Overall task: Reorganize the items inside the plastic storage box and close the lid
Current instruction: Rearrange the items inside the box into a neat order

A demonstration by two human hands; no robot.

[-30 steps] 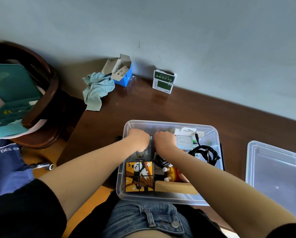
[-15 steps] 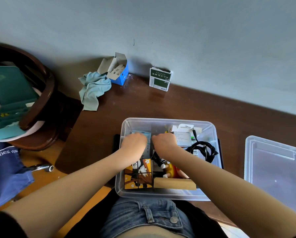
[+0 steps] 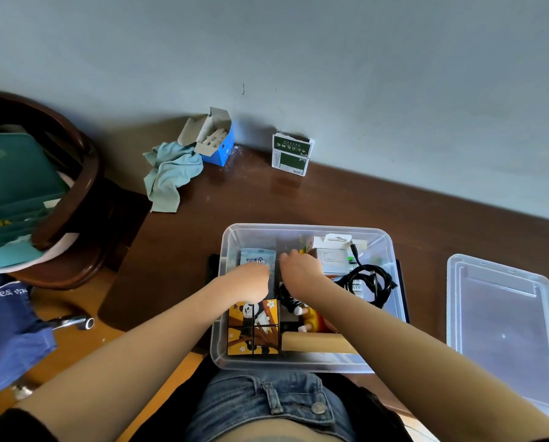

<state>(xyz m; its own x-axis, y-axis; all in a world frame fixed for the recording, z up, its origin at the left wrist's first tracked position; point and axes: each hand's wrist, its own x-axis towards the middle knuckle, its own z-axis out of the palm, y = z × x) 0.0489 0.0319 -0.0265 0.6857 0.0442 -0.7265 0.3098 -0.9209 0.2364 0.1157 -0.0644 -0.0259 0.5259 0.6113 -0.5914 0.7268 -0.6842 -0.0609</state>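
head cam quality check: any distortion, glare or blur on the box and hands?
Head view: wide-angle bends the wall and table edge; soft glare on the tabletop near the green carton; left hand and right hand slightly motion-blurred; storage box contents readable.

Brown table (image 3: 346, 199): storage box (image 3: 231, 355), lid (image 3: 502, 320), cloth (image 3: 171, 173), two cartons.

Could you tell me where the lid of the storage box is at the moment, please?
In the head view the clear lid lies flat on the brown table, off to the right of the open storage box, near the picture's right edge.
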